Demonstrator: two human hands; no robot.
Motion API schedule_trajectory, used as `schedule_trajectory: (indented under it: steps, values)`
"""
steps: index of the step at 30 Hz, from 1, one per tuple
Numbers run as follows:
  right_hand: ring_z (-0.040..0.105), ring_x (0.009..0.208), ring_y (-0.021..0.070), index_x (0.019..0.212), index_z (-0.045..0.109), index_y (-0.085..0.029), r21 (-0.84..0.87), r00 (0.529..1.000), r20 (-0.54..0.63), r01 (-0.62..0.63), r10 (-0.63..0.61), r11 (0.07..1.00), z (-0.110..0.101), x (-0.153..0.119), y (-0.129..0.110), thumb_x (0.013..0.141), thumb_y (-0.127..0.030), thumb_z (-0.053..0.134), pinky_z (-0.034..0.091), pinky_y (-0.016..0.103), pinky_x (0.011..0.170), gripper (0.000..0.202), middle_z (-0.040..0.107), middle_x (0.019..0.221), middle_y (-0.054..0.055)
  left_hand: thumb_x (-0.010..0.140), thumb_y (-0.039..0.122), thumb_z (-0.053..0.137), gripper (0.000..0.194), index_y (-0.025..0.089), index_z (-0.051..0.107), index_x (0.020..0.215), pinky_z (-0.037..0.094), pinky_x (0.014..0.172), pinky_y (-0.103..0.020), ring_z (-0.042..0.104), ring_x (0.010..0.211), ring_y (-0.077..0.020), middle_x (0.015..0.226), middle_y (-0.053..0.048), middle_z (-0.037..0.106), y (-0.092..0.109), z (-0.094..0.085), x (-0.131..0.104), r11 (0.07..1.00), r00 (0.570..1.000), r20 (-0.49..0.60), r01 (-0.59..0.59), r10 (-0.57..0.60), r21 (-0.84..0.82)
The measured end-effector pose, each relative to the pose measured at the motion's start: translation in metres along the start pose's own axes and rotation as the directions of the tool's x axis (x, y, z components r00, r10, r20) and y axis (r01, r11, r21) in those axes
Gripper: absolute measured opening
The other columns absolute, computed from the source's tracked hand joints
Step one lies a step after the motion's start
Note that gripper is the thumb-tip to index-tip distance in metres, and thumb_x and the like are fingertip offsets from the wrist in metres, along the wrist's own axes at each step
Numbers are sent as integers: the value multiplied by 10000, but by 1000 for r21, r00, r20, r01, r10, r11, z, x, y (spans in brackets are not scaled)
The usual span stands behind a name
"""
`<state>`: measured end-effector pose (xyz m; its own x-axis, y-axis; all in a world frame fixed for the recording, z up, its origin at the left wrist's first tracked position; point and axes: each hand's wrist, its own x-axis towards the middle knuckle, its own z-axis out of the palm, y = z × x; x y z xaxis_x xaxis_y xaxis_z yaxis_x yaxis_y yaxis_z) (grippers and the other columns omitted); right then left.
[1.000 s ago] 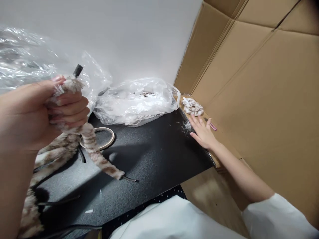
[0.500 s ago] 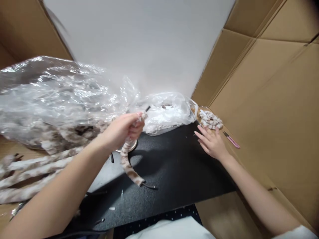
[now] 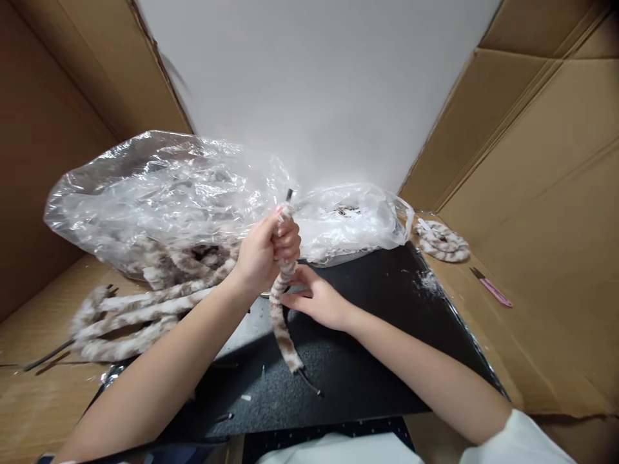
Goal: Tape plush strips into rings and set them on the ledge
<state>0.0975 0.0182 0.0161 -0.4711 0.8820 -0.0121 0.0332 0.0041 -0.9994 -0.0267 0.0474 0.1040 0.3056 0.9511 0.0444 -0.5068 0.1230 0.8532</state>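
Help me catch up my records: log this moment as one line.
left hand: gripping furry strip | right hand: open beside strip, contact unclear | furry coil: on right-side cardboard | pink-handled tool: same cardboard

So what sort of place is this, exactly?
Probably a small craft or hand-assembly workstation. A black tabletop stands between cardboard panels, loose fuzzy strips lie in front of a clear plastic bag, and a pink-handled tool lies at the right.
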Motion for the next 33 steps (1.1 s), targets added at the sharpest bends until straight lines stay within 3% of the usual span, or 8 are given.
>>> schedule_trajectory:
  steps: [5, 8, 11, 15, 19, 27, 33]
  values:
    - [600, 908, 172, 1001, 503, -219, 202, 982, -155, 137, -106, 970, 26, 26, -3, 724, -458, 741, 498, 320, 827, 437, 619, 949, 14, 996, 351, 347, 461, 192, 310, 565, 256, 362, -175, 163, 358, -61, 484, 79, 189, 13, 0, -2, 990, 989, -114, -109, 98, -92]
    - [549, 633, 114, 883, 462, -234, 363, 985, -95, 169, -143, 916, 26, 34, -20, 781, -535, 661, 477, 262, 621, 375, 539, 711, -52, 991, 361, 384, 464, 191, 324, 563, 308, 378, -174, 232, 355, -60, 476, 76, 221, 19, 0, -2, 990, 980, -162, -127, 115, -65]
    - [312, 432, 60, 778, 402, -237, 427, 992, -13, 118, -125, 896, 20, 34, -29, 824, -584, 592, 270, 195, 415, 397, 347, 560, -99, 1016, 326, 308, 473, 193, 347, 565, 394, 438, -181, 328, 386, -73, 460, 65, 255, 26, -1, 0, 989, 976, -178, -138, 126, -57]
    - [221, 430, 45, 735, 411, -224, 385, 989, 122, 25, -78, 923, 10, 25, -23, 829, -602, 587, 192, 182, 400, 427, 294, 556, -99, 1035, 310, 239, 495, 196, 344, 564, 418, 467, -192, 315, 400, -82, 444, 59, 269, 42, -8, 2, 971, 963, -194, -213, 189, -110]
    - [179, 409, 32, 721, 402, -218, 373, 986, 164, -70, 9, 925, 2, 17, -16, 814, -623, 596, 180, 168, 386, 458, 274, 533, -117, 1043, 313, 142, 530, 186, 315, 558, 265, 367, -169, 193, 384, -76, 456, 54, 228, 55, -15, 2, 966, 967, -179, -207, 179, -155]
    - [275, 381, 28, 777, 465, -194, 321, 947, 283, -245, 154, 915, -5, 1, -4, 821, -609, 593, 283, 165, 398, 437, 351, 519, -123, 1042, 307, 136, 542, 178, 310, 546, 108, 336, -185, 47, 408, -82, 513, 61, 89, 55, -13, 1, 983, 970, -189, -171, 155, -69]
    - [269, 367, 18, 792, 477, -190, 316, 909, 338, -355, 246, 880, -12, -17, 9, 860, -513, 588, 310, 151, 386, 348, 340, 524, -129, 1043, 304, 143, 535, 184, 298, 545, 59, 322, -188, 17, 396, -80, 473, 79, 86, 59, -20, 5, 970, 943, -235, -244, 237, -1]
